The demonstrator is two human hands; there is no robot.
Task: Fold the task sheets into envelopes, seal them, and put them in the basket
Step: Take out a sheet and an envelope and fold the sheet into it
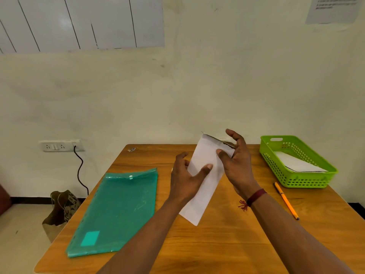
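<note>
Two hands hold one white envelope (206,187) tilted above the table (217,246); left hand (185,179) pinches its middle; right hand (240,167) pinches its upper end, fingers curled behind; green basket (300,182) at right holds white paper (296,165).

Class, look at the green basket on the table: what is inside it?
Inside the green basket, white folded paper lies flat across the bottom. Whether anything lies beneath it cannot be seen; the paper itself covers that.
</note>
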